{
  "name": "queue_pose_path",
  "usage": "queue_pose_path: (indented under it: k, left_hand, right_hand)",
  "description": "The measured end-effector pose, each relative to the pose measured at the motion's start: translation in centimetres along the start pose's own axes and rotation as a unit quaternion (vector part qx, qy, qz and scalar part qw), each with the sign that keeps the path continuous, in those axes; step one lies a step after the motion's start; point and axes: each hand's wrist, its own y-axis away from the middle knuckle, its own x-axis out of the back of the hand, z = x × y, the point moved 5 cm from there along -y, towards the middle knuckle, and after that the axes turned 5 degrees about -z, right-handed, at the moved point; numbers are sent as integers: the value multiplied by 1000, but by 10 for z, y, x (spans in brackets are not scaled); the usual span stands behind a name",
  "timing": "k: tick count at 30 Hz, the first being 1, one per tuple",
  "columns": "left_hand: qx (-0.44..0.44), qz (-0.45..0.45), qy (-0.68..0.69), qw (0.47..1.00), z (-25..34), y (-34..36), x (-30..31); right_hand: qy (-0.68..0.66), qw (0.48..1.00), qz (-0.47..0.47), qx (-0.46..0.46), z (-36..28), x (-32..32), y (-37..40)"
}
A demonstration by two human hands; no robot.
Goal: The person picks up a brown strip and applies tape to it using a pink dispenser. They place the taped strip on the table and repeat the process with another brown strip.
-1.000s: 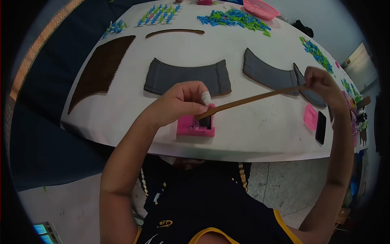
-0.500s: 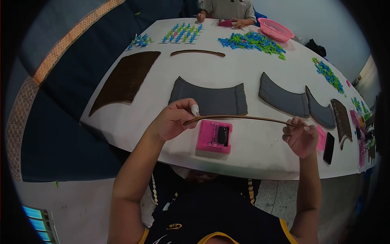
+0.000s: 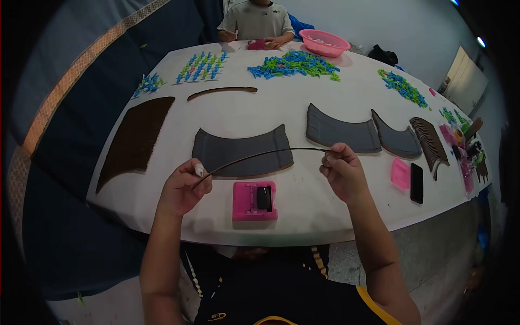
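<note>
Dark blue drapes point(image 3: 70, 216) at left (patterned band point(image 3: 67, 84) included), pale wall point(image 3: 374, 21), white table point(image 3: 314, 211), speckled floor point(image 3: 340, 261).

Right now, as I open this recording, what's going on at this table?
The person wearing the camera holds a thin, dark strip bowed in the air, the left hand on one end and the right hand on the other. A pink box with a dark roller-like part sits near the table's close edge. Grey and brown pieces lie farther in, and another person is at the far side.
</note>
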Motion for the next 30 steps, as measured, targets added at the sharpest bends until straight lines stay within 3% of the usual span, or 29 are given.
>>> queue_pose_path:
  k: [10, 13, 16, 18, 19, 21, 22, 24, 30]
  left_hand:
    - [-40, -25, 67, 997, 16, -17, 26]
    - [-78, -26, 113, 990, 23, -30, 34]
    - [-177, -1, 207, 962, 32, -57, 58]
    - [-240, 184, 249, 920, 33, -80, 89]
    - [-250, 186, 247, 917, 36, -95, 94]
    - [-229, 327, 231, 887, 35, -120, 116]
    - [-238, 330, 230, 884, 36, -136, 132]
    - [-162, 356, 195, 900, 28, -168, 168]
    - [-78, 364, 115, 921, 25, -241, 213]
  right_hand:
    - [58, 998, 2, 11, 14, -9, -38]
    - [82, 997, -1, 3, 20, -12, -59]
    - [93, 995, 20, -8, 26, -16, -89]
    - [122, 992, 27, 0, 33, -15, -115]
    - [121, 993, 16, -3, 38, -17, -128]
    - [194, 980, 44, -9, 47, -16, -156]
    - [193, 981, 34, -11, 53, -15, -170]
    - [253, 966, 50, -18, 65, -7, -198]
    - [330, 938, 63, -86, 99, 9, -273]
